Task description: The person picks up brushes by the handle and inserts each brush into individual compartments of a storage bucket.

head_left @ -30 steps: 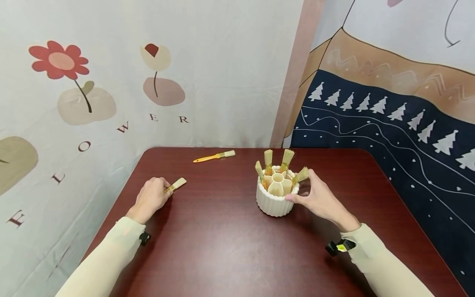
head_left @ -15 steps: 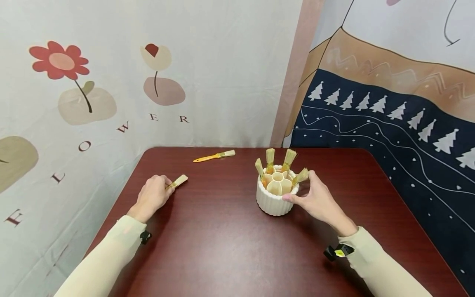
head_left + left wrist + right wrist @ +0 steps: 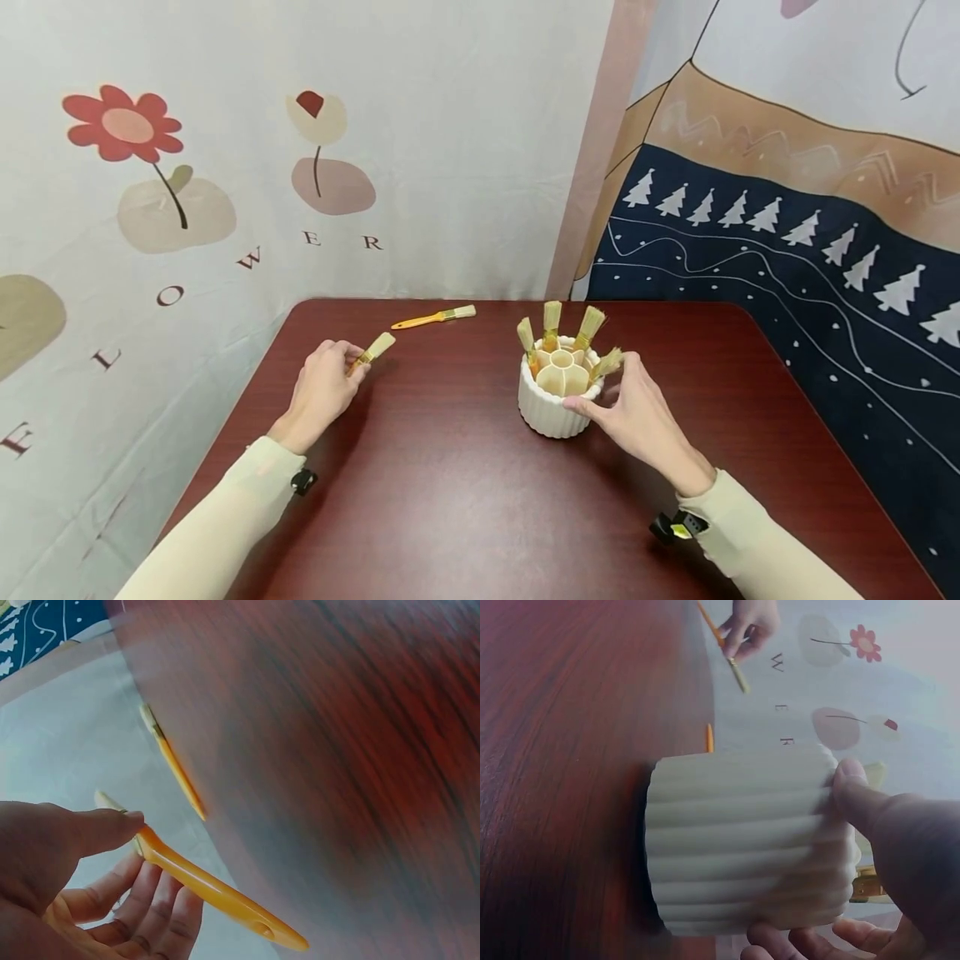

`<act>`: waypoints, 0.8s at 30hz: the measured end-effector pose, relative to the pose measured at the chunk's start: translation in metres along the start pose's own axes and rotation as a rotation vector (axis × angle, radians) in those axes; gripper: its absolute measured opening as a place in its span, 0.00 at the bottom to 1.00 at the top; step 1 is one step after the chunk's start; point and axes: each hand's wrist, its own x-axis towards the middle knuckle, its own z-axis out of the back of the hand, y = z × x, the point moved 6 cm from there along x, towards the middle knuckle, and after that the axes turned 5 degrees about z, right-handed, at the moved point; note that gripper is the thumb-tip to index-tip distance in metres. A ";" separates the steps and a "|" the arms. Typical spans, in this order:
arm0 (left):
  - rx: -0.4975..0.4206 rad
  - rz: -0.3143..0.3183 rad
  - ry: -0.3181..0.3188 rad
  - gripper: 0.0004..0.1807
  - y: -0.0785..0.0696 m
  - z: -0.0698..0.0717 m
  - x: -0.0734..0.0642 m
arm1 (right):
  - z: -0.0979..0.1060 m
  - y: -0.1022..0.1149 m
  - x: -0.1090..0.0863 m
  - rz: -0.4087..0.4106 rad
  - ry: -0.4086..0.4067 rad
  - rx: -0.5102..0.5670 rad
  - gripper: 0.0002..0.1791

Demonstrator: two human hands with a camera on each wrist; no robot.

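Yellow-handled brush is pinched btwn thumb & fingers of L hand, approx. at ferrule, over L side of tabletop. Brush is tilted, w/ bristle end raised; handle is left exposed below grip (ref. L wrist view). White ribbed holder is seated upright on tabletop, R of centre, well apart from held brush. Holder is grasped by R hand: thumb is placed at near rim, fingers are set round R side. Interior is divided into petal-shaped compartments about a round centre. Four brushes are stowed in outer compartments, bristles up, fanned outward; rightmost is located next to R hand fingers. Spare brush is laid flat nr far edge of tabletop, btwn held brush & holder, bristles to R. Dark strap-mounted units are worn at both wrists, adj. to pale sleeves. Tabletop is backed by flower-print cloth; navy tree-print panel is hung at R.
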 end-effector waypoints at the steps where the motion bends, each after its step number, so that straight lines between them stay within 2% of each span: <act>1: -0.008 0.002 -0.004 0.12 -0.002 0.000 0.000 | 0.000 0.000 0.000 0.003 0.005 -0.010 0.52; 6: -0.061 -0.002 -0.026 0.14 -0.015 0.003 -0.003 | 0.002 -0.004 0.002 0.051 0.077 -0.039 0.59; 10: -0.108 -0.017 -0.045 0.14 -0.025 0.003 -0.007 | 0.001 -0.010 0.009 0.142 0.172 0.012 0.61; 15: -0.165 -0.048 -0.071 0.14 -0.041 -0.001 -0.012 | 0.003 -0.022 0.020 0.217 0.256 0.111 0.54; 24: -0.274 -0.097 -0.074 0.13 -0.072 -0.006 -0.014 | 0.011 -0.036 0.044 0.217 0.395 0.296 0.52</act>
